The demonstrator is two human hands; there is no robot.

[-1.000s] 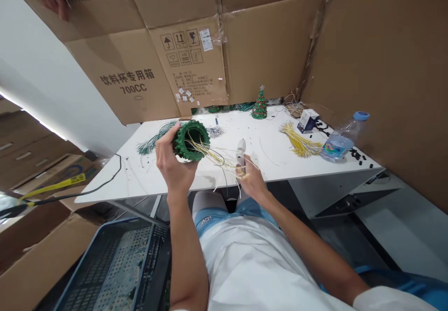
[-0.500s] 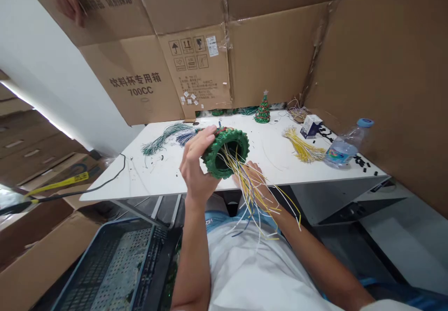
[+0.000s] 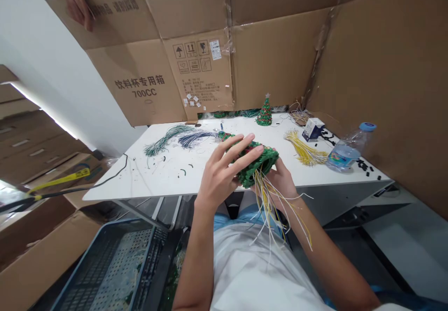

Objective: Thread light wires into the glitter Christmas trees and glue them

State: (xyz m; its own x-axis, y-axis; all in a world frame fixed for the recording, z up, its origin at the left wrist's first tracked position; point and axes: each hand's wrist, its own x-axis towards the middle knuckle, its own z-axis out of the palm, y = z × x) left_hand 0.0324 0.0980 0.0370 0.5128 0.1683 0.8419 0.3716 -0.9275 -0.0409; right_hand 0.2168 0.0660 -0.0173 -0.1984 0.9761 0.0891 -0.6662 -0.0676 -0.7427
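A small green Christmas tree figure [image 3: 268,158] lies tilted between my hands, its hollow base turned down and to the right. Yellow, white and blue wires [image 3: 268,199] hang out of the base in a loose bunch. My left hand [image 3: 224,168] is closed over the tree from the left, fingers across its side. Against the base's right edge rests my right hand [image 3: 283,180], closed around the underside; part of its fingers is hidden by the tree and wires. Bundles of green wires [image 3: 166,139] and blue wires [image 3: 198,138] lie on the table beyond.
On the white table [image 3: 140,173] stand another tree [image 3: 264,111], a small box [image 3: 312,129] and a plastic bottle [image 3: 350,148] near a yellow wire bundle [image 3: 304,150]. Cardboard [image 3: 276,63] walls the back. Another person's hand [image 3: 77,7] grips its top left. A blue crate [image 3: 105,227] sits lower left.
The tree has turned, its open base swinging right and downward. My left hand now lies further over its side, and my right hand has come up from the wires to the base.
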